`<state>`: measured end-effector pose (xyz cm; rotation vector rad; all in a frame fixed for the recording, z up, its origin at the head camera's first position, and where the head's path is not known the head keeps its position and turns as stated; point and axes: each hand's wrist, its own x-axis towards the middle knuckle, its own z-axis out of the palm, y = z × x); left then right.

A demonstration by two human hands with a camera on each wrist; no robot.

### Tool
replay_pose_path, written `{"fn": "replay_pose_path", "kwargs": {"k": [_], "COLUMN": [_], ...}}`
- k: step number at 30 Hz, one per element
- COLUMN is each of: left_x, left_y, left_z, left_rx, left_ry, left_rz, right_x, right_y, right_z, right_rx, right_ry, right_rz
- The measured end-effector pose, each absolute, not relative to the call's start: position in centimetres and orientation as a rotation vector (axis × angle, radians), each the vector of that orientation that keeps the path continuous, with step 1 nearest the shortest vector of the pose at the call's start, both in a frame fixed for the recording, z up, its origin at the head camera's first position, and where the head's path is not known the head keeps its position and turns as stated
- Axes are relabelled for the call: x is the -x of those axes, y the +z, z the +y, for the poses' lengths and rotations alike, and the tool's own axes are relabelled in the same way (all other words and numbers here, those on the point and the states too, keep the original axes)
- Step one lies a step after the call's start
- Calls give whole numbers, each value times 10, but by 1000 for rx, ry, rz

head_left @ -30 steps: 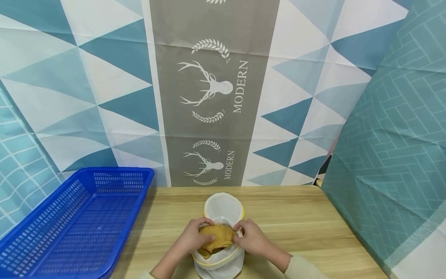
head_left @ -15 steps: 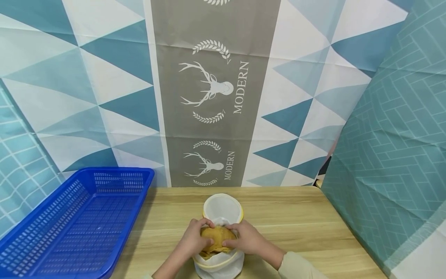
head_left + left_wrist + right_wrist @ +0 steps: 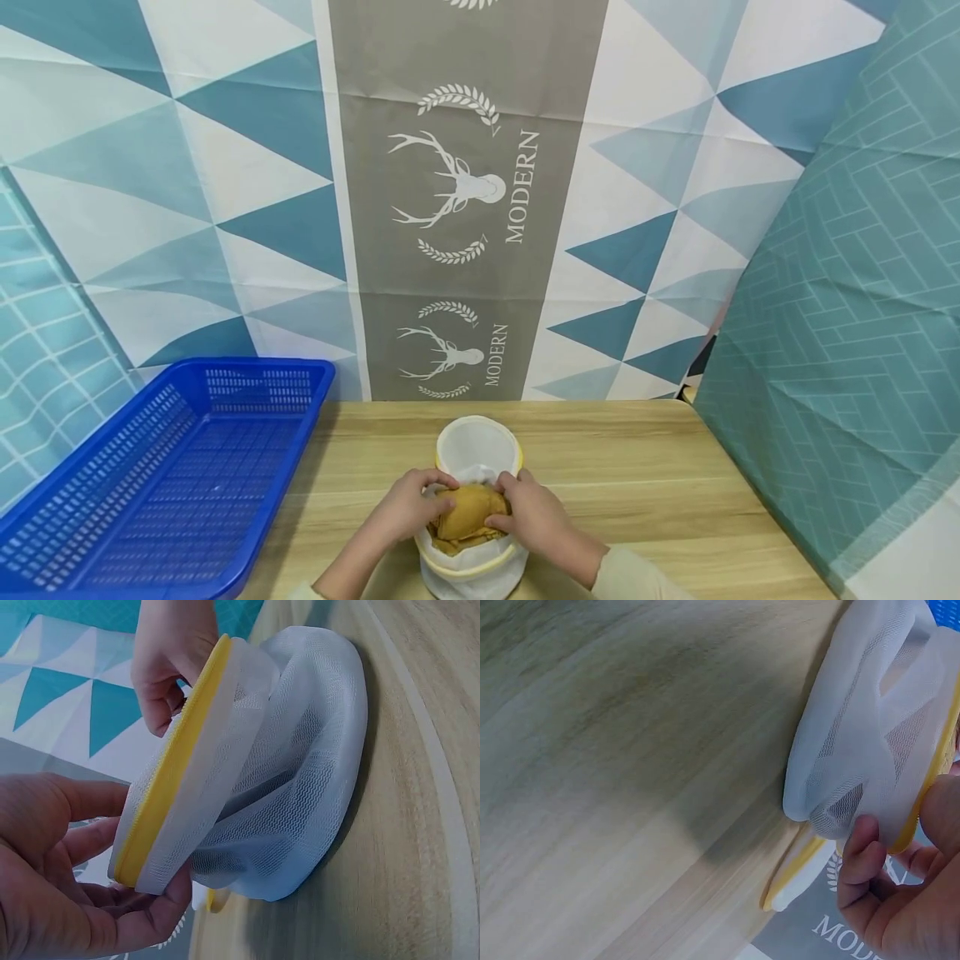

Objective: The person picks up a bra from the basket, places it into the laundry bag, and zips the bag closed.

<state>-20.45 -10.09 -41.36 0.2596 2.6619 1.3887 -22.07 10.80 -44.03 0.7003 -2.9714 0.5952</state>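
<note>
A white mesh laundry bag with a yellow zip edge stands at the table's front, its round lid flipped back. Inside its mouth lies a bunched mustard-yellow cloth. My left hand grips the rim from the left, thumb over the cloth and some fingers outside the mesh, as the left wrist view shows beside the zip. From the right, my right hand pinches the rim, its thumb on the cloth. In the right wrist view its fingertips rest against the outer mesh.
A blue slatted plastic basket stands on the left side. The wood-grain table reaches back to a patterned curtain. On the right hangs a teal sheet along the table's side.
The cloth has gone from a flatter, wider sheet to a rounder bundle in the bag's mouth. Both thumbs have shifted over it, the right one inward; the bag has hardly moved.
</note>
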Motion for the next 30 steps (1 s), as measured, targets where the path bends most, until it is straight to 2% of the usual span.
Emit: {"fn": "replay_pose_path", "kwargs": {"k": [9, 13, 19, 30], "left_x": [207, 207, 204, 200], "left_y": [-424, -427, -426, -417], "left_z": [-96, -93, -91, -88], "left_rx": [-286, -330, -323, -301], "left_ry": [1311, 1277, 1237, 1203], "left_rz": [2734, 2759, 2839, 2857], "right_x": [223, 227, 230, 219], "right_y": [-433, -424, -422, -434], "right_z": [119, 124, 121, 113], "right_rx": [-756, -858, -961, -765], "right_ry": [916, 977, 772, 439], "right_rz": [-3084, -3166, -3148, -3029]}}
